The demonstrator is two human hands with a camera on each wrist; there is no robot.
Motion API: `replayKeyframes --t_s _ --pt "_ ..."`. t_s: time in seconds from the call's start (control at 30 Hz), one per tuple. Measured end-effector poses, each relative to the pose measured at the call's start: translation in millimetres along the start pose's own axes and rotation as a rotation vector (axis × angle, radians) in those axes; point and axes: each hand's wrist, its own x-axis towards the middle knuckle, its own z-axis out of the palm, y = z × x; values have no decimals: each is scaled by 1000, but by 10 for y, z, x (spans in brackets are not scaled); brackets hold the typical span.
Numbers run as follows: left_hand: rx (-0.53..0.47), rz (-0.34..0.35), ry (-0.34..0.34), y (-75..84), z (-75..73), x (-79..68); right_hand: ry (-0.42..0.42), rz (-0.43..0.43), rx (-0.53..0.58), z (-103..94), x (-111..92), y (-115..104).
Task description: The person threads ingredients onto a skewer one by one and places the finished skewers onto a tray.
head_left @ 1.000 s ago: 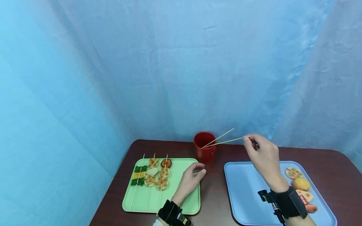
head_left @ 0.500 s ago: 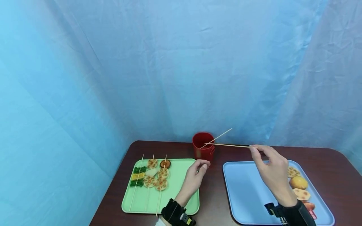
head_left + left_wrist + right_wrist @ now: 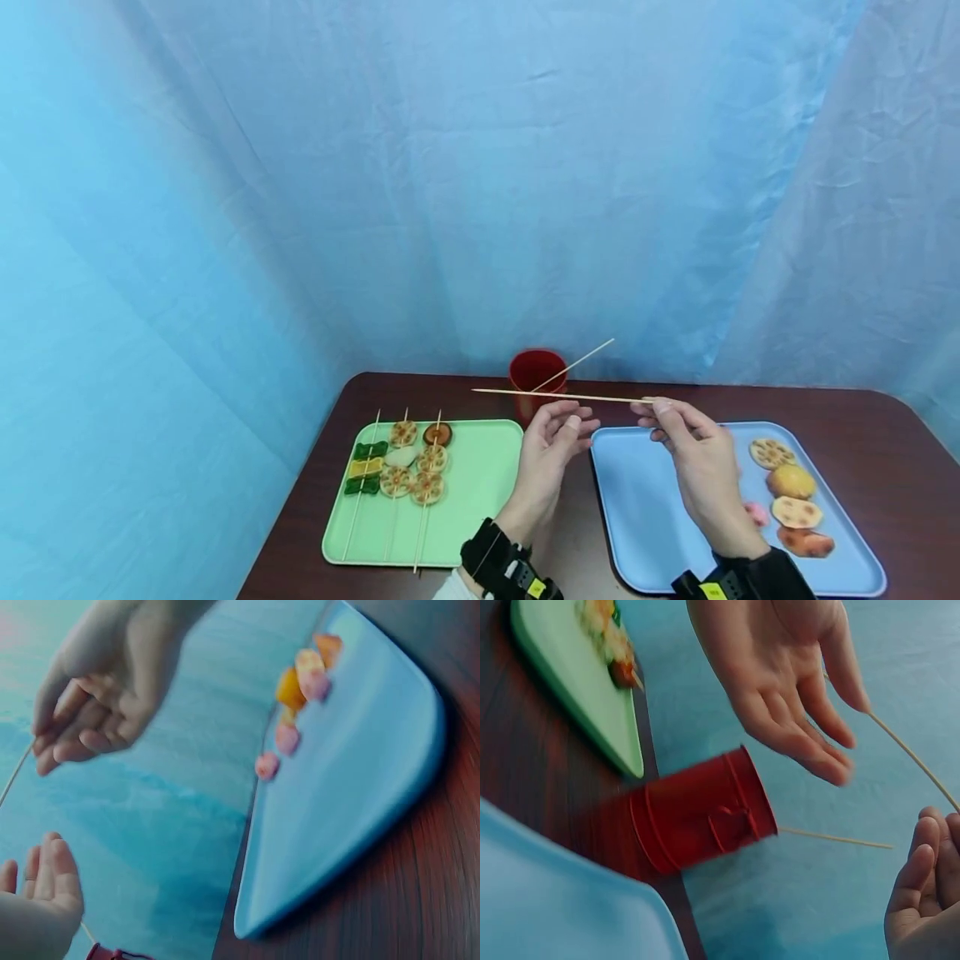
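We could drop the skewer [image 3: 555,395] if the right hand [image 3: 697,467], pinching it near one end, slackens, since the left hand [image 3: 550,454], fingers spread, grips nothing.

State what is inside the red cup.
One thin stick leans out of the red cup. The held stick crosses in front of it. The cup's wall hides the bottom and the thin stick's lower end, so anything deeper cannot be seen.

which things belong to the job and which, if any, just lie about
Likely part of it:
bamboo skewer, in the right hand
red cup, with another skewer
blue tray of food pieces
green tray of loaded skewers

Likely not part:
blue curtain
black wrist straps
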Motion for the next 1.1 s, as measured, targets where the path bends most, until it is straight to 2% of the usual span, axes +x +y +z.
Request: replayKeyframes --t_s 0.13,0.3,0.43,0.57,0.73,0.87,1.0,1.1 --pt "-169 -2 23 27 51 17 -53 85 157 32 -18 39" --pt "-294 36 80 24 67 19 -61 149 187 82 -44 77" --pt "-311 75 127 8 48 12 -65 175 161 125 -67 108" --pt "-286 113 153 -4 21 13 -85 188 125 140 -65 125" --pt "-239 159 190 3 -36 14 -111 177 54 53 -15 121" --pt "-202 172 212 6 -107 4 -122 163 -128 -126 42 104" --pt "-119 154 201 -1 -195 -21 -194 187 -428 -406 152 80" --pt "-26 146 176 -5 -274 -47 -266 253 -588 -658 232 35"
